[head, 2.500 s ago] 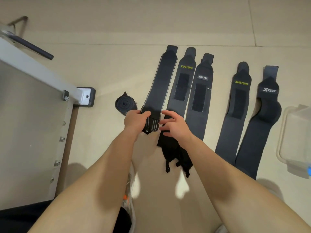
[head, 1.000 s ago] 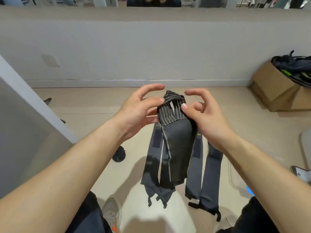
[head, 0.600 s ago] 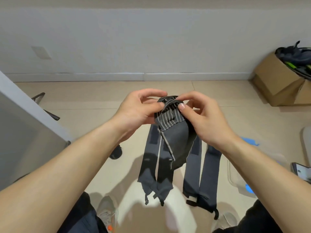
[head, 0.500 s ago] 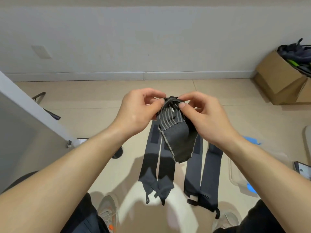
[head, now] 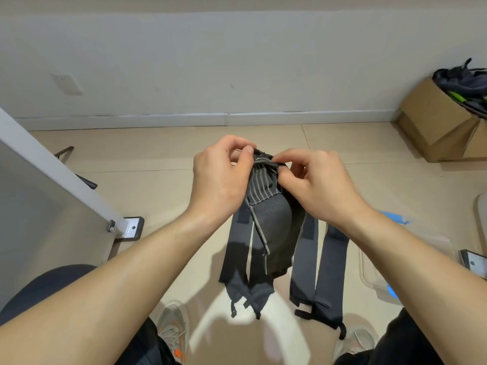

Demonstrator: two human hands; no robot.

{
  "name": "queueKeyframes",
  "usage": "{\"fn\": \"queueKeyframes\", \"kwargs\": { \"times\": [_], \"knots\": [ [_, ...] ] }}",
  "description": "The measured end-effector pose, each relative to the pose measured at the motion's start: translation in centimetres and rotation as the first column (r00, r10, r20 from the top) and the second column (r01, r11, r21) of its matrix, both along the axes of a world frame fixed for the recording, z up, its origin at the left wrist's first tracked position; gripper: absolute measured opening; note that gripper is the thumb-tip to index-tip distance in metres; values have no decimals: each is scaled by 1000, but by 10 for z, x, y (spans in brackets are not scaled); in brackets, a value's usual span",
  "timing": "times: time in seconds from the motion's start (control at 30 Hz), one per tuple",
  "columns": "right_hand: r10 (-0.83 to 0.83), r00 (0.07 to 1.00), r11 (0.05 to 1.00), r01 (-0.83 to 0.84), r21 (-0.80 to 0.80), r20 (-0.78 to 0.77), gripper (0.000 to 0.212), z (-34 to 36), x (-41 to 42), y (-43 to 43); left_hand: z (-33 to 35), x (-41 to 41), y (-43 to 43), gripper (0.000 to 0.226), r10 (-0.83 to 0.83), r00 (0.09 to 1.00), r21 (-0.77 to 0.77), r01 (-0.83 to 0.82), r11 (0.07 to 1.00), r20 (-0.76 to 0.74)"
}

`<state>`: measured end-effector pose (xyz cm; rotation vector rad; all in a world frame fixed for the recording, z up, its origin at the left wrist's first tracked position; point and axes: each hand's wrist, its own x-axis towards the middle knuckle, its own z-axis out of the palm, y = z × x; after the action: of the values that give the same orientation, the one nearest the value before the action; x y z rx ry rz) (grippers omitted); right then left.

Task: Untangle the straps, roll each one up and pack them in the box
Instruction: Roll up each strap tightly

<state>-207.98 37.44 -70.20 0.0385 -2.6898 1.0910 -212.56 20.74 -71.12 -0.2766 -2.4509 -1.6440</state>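
Note:
I hold a dark grey strap (head: pixel 271 233) up in front of me; its striped upper end is folded over and the rest hangs down. My left hand (head: pixel 221 180) pinches the folded top from the left, and my right hand (head: pixel 319 183) pinches it from the right. Behind it, several more dark straps (head: pixel 326 262) lie flat side by side on the beige floor. A clear plastic box (head: pixel 374 272) with blue clips stands on the floor at the right, partly hidden by my right forearm.
A grey panel with a metal foot bracket (head: pixel 129 229) stands at the left. A cardboard box (head: pixel 442 122) with dark gear sits by the wall at far right. My shoes (head: pixel 171 330) are at the bottom, near the straps' ends.
The strap was lifted off the floor into both hands. Since half a second ago, my fingers have closed tighter on its striped top end, which is folded further over.

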Motion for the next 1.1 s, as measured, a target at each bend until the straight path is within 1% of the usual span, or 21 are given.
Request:
{"fn": "queueKeyframes", "kwargs": {
  "times": [0.1, 0.2, 0.27, 0.33, 0.4, 0.47, 0.57, 0.63, 0.7, 0.77, 0.87, 0.93, 0.97, 1.0, 1.07, 1.1],
  "knots": [
    [-36, 999, 994, 34, 103, 12, 22, 5, 3, -4, 4, 8, 3, 11, -17, 1000, -10, 17, 1000, -7],
    [-70, 997, 987, 66, 148, 21, 20, 6, 4, -6, 4, 9, 3, 4, -94, 990, 78, 85, 993, 109],
    [-92, 995, 986, 88, 143, 28, 18, 5, 2, -5, 4, 9, 0, 22, -168, 967, 117, 147, 982, 194],
    [-84, 996, 990, 81, 112, 26, 17, 4, 1, -3, 3, 9, -2, 28, -193, 960, 56, 185, 981, 204],
    [-22, 1000, 997, 22, 71, -1, 19, 4, 2, -1, 3, 10, -4, 24, -164, 970, 4, 166, 986, 177],
    [43, 998, 996, -40, 73, -40, 26, 5, 4, 0, 4, 9, -5, 19, -122, 983, -36, 128, 991, 137],
    [73, 995, 995, -67, 80, -65, 32, 5, 3, -1, 4, 9, -6, 16, -95, 995, -122, 99, 988, 36],
    [75, 995, 995, -71, 66, -59, 29, 4, 1, 0, 4, 9, -4, 19, -79, 997, -167, 74, 983, -26],
    [74, 995, 996, -71, 61, -60, 22, 3, -1, 2, 3, 10, -2, 24, -84, 995, -167, 75, 983, -46],
    [59, 996, 995, -53, 84, -68, 15, 1, -2, 4, 4, 10, -1, 26, -108, 994, -155, 103, 983, -27],
    [-10, 998, 995, 17, 101, -67, 8, -2, -1, 3, 3, 9, 0, 26, -139, 990, -155, 140, 978, 14],
    [-57, 997, 996, 60, 67, -44, 16, -4, -2, 1, 1, 8, 1, 22, -140, 990, -197, 136, 971, -7],
    [-65, 998, 996, 66, 54, -9, 19, -4, -3, 2, 0, 8, 1, 20, -134, 990, -220, 124, 968, -32],
    [-65, 997, 997, 63, 44, 35, 19, -4, -4, 1, -1, 9, 1, 19, -126, 990, -237, 107, 966, -67],
    [-47, 992, 999, 44, 31, 113, 7, -6, -7, 3, -1, 11, 1, 16, -121, 976, -277, 68, 958, -179],
    [-41, 992, 999, 40, 11, 122, 13, -7, -9, 4, -1, 12, 2, 15, -119, 967, -301, 46, 953, -226]
  ]
}}
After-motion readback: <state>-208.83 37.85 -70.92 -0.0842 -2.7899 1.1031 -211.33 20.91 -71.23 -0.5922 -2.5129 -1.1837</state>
